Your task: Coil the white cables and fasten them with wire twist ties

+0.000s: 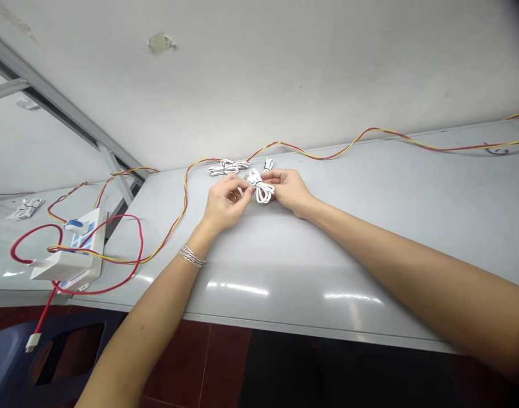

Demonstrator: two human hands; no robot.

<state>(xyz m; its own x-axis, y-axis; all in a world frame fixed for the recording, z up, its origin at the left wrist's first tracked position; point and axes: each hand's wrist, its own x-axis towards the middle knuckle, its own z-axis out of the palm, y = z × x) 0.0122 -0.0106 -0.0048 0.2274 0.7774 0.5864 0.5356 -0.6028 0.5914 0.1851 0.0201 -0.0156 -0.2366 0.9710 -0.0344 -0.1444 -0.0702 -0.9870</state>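
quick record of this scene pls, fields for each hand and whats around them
left hand: fingers pinch the white coiled cable
left wrist: silver bangles
right hand: fingers pinch the same cable from the opposite side
nearby: second white cable bundle
rest: red-and-yellow wire along the grey table; white electrical unit at far left

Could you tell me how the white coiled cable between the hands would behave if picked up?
The white cable bundle looks light and floppy: its thin loops bend tightly. The dark tie at its waist probably holds it, though loops may slip.
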